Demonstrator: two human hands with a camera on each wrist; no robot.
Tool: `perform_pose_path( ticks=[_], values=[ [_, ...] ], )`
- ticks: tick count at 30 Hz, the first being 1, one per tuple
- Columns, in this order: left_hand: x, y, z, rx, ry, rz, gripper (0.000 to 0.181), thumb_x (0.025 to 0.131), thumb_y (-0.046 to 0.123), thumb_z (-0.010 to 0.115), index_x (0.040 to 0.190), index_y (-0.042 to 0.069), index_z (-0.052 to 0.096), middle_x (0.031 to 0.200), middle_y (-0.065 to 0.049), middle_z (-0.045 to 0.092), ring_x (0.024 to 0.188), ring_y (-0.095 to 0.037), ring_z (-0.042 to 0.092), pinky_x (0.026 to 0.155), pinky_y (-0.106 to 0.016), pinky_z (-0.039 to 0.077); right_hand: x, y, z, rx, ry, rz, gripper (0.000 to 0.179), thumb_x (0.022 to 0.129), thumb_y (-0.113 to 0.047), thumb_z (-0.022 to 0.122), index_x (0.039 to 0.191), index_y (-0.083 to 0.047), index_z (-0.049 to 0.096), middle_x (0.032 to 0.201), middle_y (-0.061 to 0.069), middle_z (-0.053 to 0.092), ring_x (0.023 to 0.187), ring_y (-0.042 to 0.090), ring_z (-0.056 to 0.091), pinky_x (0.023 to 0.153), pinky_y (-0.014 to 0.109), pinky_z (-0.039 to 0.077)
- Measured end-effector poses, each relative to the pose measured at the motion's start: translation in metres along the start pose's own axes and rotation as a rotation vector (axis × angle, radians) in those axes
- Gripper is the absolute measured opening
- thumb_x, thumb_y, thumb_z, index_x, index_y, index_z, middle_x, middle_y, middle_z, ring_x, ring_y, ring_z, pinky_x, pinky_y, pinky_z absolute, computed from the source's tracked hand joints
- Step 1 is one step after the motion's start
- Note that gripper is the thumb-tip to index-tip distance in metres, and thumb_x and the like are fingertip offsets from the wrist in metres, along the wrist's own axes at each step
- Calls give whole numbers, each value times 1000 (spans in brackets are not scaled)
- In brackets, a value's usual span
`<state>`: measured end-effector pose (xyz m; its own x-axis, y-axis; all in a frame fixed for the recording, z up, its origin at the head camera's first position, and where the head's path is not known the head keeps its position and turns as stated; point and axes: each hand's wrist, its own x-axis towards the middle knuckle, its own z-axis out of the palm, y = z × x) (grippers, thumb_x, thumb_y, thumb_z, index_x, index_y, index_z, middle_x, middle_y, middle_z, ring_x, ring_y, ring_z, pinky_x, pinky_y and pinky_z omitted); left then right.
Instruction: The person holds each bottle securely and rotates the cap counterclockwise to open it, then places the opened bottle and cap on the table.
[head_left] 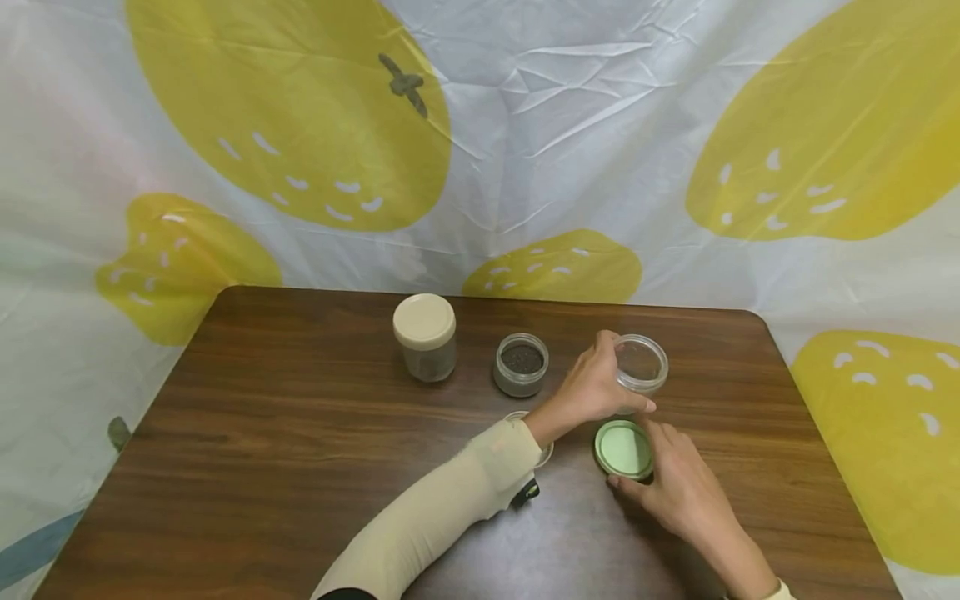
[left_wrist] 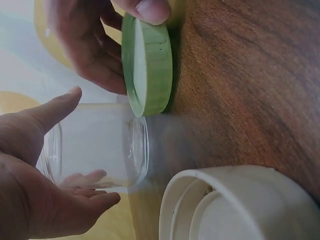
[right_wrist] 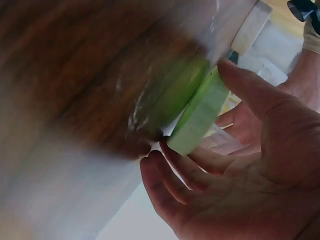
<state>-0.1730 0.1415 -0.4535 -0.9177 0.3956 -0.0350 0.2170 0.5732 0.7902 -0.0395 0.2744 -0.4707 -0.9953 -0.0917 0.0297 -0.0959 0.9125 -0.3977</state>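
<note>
A clear jar (head_left: pixel 651 379) with an uncovered mouth stands upright at the right of the table. My left hand (head_left: pixel 600 383) reaches around its near-left side, thumb and fingers spread. In the left wrist view the jar (left_wrist: pixel 95 145) lies between the extended thumb and the fingers, and the thumb tip shows apart from the glass. My right hand (head_left: pixel 686 479) pinches a green lid (head_left: pixel 624 450) by its rim, thumb on one side and fingertips on the other. The lid's inner face points up, close over the table just in front of the jar.
A second clear jar (head_left: pixel 521 379) with dark grains stands left of my left hand. Farther left is a jar with a cream lid (head_left: pixel 424 321). Another cream lid (left_wrist: pixel 225 215) lies inside up, partly under my left wrist in the head view. A patterned cloth (head_left: pixel 562 167) hangs behind the table.
</note>
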Motion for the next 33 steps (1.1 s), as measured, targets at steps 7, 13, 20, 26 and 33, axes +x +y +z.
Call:
perform_pose_path(
  ticks=[7, 13, 20, 26, 33],
  values=[
    [-1, 0, 1, 40, 24, 2, 96, 65, 41, 101, 141, 14, 47, 130, -5, 70, 116, -19, 69, 95, -28, 55, 1, 0, 1, -37, 9, 2, 90, 72, -37, 96, 138, 7, 54, 128, 28, 63, 117, 46, 62, 92, 64, 54],
    [-2, 0, 1, 98, 39, 6, 97, 65, 46, 100, 141, 15, 47, 128, -3, 70, 113, -20, 70, 91, -28, 56, 2, 1, 2, -46, -3, 10, 90, 71, -39, 96, 137, 6, 54, 130, 27, 62, 119, 46, 60, 93, 63, 53],
    [-1, -1, 1, 114, 31, -6, 97, 66, 50, 99, 141, 15, 47, 130, -3, 69, 113, -19, 70, 90, -28, 57, 3, 1, 4, -46, -8, 4, 91, 71, -42, 96, 136, 5, 54, 131, 28, 61, 119, 46, 59, 94, 63, 53],
    [-3, -1, 2, 114, 22, -40, 108, 65, 54, 98, 149, 15, 41, 142, -4, 62, 124, -19, 67, 98, -29, 56, 4, 1, 4, -45, -28, 6, 91, 73, -42, 95, 137, 5, 52, 132, 30, 60, 120, 48, 58, 95, 64, 52],
    [-10, 2, -3, 92, 38, 1, 131, 66, 62, 95, 164, 23, 17, 161, -4, 45, 130, -26, 65, 98, -33, 58, 4, 2, 5, -71, -46, 15, 96, 74, -43, 94, 140, 9, 48, 135, 32, 57, 122, 51, 56, 97, 67, 50]
  ],
)
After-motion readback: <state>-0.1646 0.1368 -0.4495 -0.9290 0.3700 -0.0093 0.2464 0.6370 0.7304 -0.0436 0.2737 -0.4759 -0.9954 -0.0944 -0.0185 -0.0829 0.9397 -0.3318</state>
